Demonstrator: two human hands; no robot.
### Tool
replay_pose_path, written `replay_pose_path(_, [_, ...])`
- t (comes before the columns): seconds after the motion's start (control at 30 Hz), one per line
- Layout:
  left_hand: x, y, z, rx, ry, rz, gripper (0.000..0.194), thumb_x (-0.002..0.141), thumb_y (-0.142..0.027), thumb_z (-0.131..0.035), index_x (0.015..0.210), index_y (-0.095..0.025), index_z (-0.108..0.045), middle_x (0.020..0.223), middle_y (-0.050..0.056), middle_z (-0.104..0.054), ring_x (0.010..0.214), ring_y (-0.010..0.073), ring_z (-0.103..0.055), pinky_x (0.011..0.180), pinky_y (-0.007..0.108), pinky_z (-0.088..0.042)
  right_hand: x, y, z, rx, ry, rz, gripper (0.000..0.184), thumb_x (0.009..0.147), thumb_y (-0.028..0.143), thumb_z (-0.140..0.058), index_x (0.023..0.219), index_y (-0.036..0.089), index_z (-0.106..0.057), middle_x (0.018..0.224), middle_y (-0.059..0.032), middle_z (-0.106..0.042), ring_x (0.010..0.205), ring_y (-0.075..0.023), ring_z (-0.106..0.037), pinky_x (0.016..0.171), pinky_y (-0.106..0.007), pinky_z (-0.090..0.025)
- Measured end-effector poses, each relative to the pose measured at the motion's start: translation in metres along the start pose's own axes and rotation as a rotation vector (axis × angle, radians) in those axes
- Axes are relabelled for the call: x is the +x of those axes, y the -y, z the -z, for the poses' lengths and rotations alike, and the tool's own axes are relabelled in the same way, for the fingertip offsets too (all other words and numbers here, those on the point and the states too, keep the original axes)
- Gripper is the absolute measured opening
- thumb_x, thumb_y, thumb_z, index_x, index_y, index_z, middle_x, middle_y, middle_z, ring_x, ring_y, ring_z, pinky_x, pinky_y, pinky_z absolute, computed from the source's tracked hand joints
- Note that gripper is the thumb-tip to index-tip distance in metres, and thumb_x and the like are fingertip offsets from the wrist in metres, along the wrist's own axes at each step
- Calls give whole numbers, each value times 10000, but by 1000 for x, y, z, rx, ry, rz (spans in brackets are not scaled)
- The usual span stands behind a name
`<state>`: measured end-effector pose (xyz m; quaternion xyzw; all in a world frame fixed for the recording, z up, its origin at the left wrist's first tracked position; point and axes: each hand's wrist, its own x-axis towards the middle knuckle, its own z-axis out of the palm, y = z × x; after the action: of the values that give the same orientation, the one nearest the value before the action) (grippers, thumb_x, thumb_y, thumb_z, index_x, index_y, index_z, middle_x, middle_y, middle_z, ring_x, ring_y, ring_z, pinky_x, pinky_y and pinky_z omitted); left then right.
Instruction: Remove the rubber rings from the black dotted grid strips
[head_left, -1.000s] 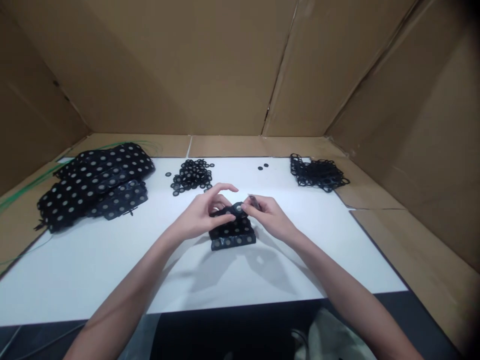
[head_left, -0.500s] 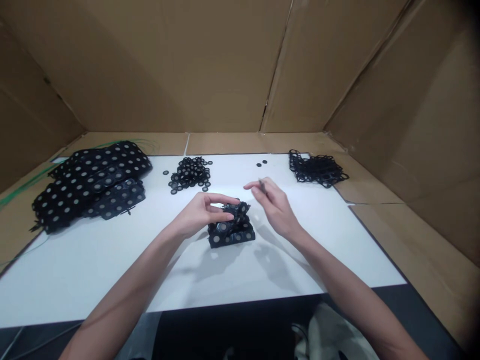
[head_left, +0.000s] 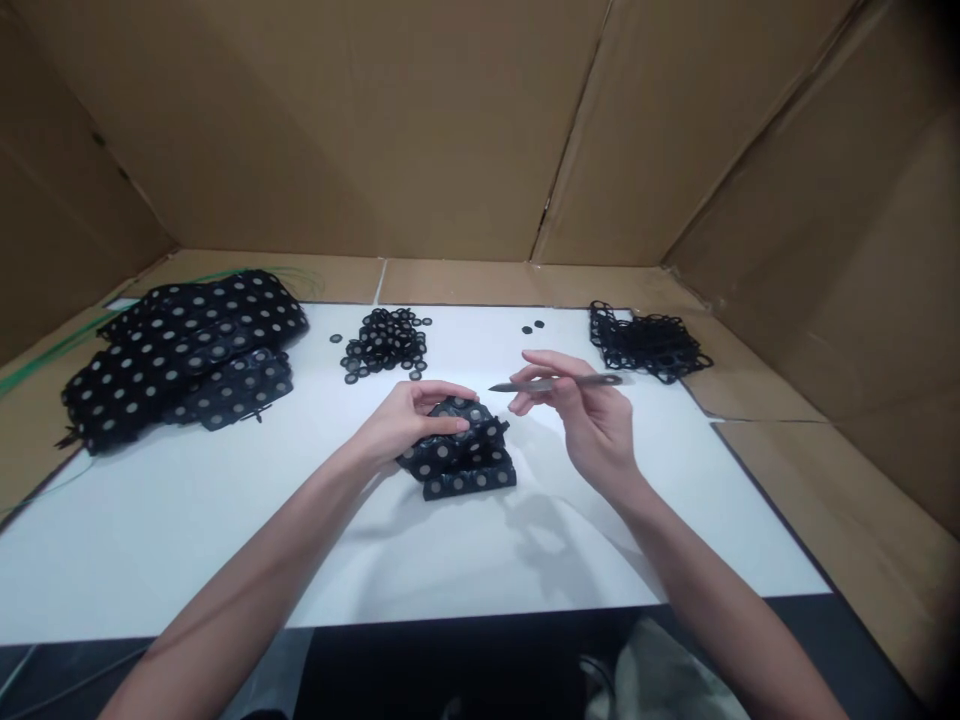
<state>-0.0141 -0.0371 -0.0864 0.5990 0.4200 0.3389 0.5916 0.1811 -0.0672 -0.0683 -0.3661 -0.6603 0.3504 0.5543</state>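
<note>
A small stack of black sheets with pale dots [head_left: 465, 462] lies in the middle of the white board [head_left: 225, 540]. My left hand [head_left: 405, 420] grips the top sheet at its left end, fingers curled over it. To the right, my right hand [head_left: 581, 410] is raised a little above the board and holds a thin dark pointed tool [head_left: 555, 382] level, its tip toward the left. The tool's tip hangs just above and right of the stack, apart from it.
A big pile of dotted black sheets [head_left: 180, 350] lies at the far left. A heap of small black rings [head_left: 384, 343] sits behind the stack, two loose discs [head_left: 533, 326] beside it. A tangle of empty black frames [head_left: 645, 343] lies far right. Cardboard walls enclose the board.
My right hand has drawn away from the stack, up and to the right, turning the tool level. My left hand has stayed on the stack and lifted its top sheet slightly.
</note>
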Motion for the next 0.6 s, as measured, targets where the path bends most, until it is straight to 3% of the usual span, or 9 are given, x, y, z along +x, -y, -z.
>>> replay_pose_path(0.3, [-1, -1, -1, -4, 29, 42, 420, 585, -263, -704, 992, -185, -643, 1024, 63, -652, 899, 211, -596, 872, 369, -410, -1, 1, -8, 35, 11, -214, 140, 763, 289, -564, 844, 178, -592, 731, -12, -634, 647, -117, -621, 655, -278, -536])
replay_pose_path(0.6, [-5, -5, -7, -49, 2, 34, 443, 603, -255, -692, 1030, -163, -624, 1051, 74, -643, 941, 217, -592, 876, 351, -421, -10, -5, -18, -16, -64, -123, 92, 736, 256, -601, 728, 177, -647, 708, -11, -635, 587, -115, -608, 589, -278, -537])
